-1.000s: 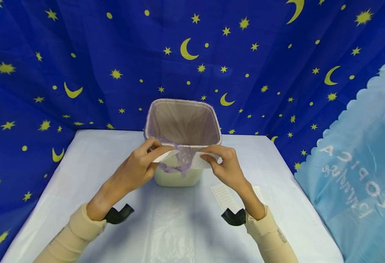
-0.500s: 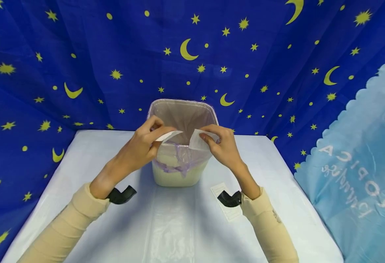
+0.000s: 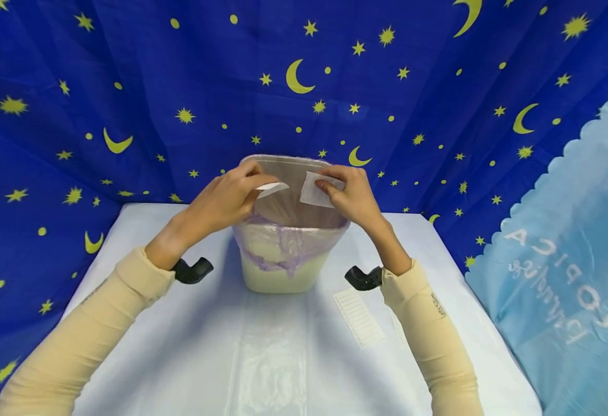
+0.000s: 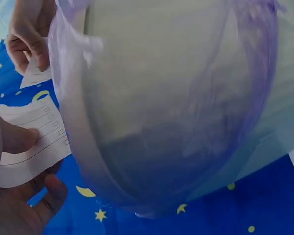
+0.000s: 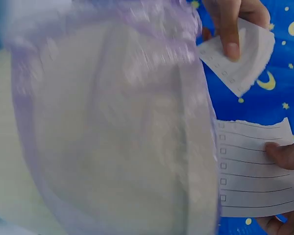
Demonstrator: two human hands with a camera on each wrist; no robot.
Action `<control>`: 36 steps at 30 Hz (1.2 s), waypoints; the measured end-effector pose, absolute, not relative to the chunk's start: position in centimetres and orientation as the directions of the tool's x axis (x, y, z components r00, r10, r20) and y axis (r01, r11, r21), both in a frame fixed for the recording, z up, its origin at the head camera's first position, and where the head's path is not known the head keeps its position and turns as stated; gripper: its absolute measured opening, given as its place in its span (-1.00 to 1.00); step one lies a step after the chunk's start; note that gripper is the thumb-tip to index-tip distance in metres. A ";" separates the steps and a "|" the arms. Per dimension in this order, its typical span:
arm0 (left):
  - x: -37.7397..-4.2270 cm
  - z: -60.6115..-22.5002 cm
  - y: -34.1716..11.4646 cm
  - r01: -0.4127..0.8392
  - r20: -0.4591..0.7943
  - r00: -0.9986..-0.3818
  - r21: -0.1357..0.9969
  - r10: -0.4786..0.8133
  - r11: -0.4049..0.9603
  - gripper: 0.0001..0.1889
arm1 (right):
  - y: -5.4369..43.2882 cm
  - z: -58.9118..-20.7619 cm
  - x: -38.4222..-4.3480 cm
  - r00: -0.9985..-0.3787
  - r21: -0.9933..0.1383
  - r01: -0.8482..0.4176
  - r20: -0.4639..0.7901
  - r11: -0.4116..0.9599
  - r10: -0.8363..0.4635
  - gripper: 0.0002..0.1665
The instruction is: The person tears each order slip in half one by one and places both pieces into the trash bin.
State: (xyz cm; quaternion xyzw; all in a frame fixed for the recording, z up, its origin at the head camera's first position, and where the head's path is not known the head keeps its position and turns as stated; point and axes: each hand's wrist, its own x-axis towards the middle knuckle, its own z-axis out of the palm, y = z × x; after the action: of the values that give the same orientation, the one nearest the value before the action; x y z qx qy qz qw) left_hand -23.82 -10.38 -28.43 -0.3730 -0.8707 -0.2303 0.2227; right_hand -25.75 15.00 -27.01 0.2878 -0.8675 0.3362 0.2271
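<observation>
A cream waste bin (image 3: 267, 282) stands on the table, lined with a translucent purple bag (image 3: 314, 241) folded over its rim. Above the bin's mouth, my left hand (image 3: 231, 193) pinches a torn piece of lined checklist paper (image 4: 27, 159) between thumb and fingers. Level with it on the other side, my right hand (image 3: 354, 195) pinches a second torn piece of the paper (image 5: 250, 171). Rows of small checkboxes and a ragged edge show on the right-hand piece. Both pieces are apart from each other. The bin's bottom is hidden.
Right of the bin, a lined checklist sheet (image 3: 358, 318) lies on the white table (image 3: 189, 370). Another sheet (image 3: 399, 328) shows partly beside the right sleeve. A blue curtain with moons and stars (image 3: 231, 75) hangs behind, and a light-blue cloth (image 3: 569, 277) at right.
Both hands have moved up and away from the body, from in front of the bin to over its mouth, with the paper pieces still held. The bin has stayed in place.
</observation>
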 end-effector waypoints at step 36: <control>-29.9 -26.9 -8.4 0.654 0.145 -0.755 0.103 0.639 0.749 -0.76 | 13.7 -27.3 -31.2 -0.830 -0.342 -0.556 0.177 0.757 -0.529 -0.83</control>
State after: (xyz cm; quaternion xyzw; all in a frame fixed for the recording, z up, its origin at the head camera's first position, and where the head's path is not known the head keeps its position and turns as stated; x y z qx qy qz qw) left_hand -29.90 -8.44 -26.89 -0.3462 -0.9339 -0.0740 0.0501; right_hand -31.25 13.71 -27.27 0.2896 -0.9368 0.1934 0.0348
